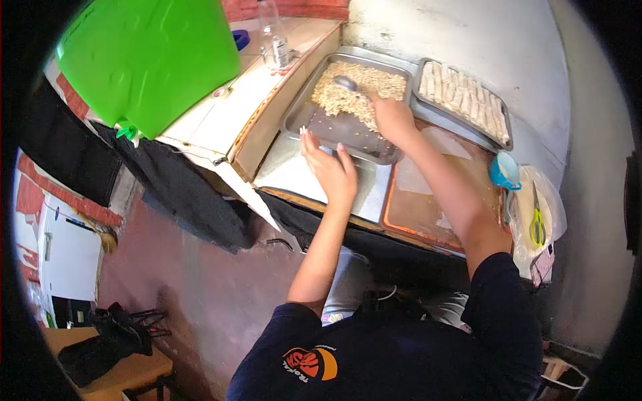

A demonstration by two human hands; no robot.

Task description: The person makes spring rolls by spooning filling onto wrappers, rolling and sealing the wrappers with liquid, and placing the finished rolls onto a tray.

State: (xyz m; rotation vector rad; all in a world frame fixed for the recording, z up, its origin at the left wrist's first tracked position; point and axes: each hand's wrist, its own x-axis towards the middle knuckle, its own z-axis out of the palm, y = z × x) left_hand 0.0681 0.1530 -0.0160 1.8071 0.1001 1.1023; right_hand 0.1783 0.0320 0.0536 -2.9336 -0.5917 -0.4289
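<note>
I'd sweep the oat-like flakes [384,81] gently, right hand [393,121] fingers pinching the spoon [345,83] in the baking tray [344,134] at the worktop [286,168]'s far-left corner, left hand [330,172] spread near its rim.

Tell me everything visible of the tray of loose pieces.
The tray is a grey, metal-looking rectangle with rounded corners and a raised rim, lying on the counter. Pale pieces cover its far part; the near floor is mostly bare. The right hand holds a spoon at them. The left hand is by the near rim; contact is unclear.
</note>
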